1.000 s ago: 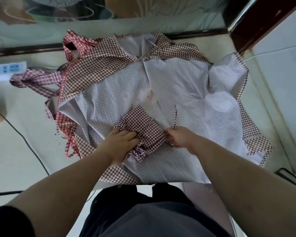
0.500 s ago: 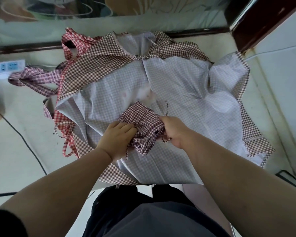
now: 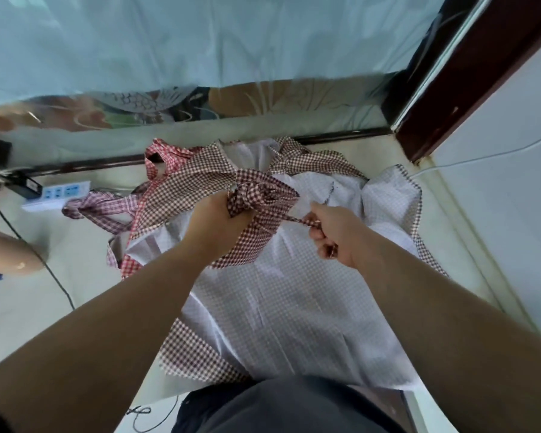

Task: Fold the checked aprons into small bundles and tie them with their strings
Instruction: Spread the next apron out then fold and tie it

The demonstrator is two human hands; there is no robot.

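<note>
**Bundle Lifted, String Pulled Tight**

On my screen, a moment earlier, the small brown checked bundle [image 3: 263, 195] lay on the pale open apron [image 3: 294, 292] with both hands on it. Now it was up in the air, above the far part of the pile. The left hand [image 3: 219, 220] was curled round it and held it fast. The right hand [image 3: 334, 235] was a closed fist round the string [image 3: 295, 219], which ran straight and tight from the bundle to that fist. I thought the knot was being pulled snug, so this bundle was nearly done.

I counted one bundle in the hands and one string being pulled. On the worktop [image 3: 75, 292] lay open aprons: one pale, one brown checked [image 3: 194, 182] and one red checked [image 3: 166, 157], as far as I could tell. One pink checked bunch [image 3: 97, 207] lay to the left, near one power strip [image 3: 60, 193].
</note>
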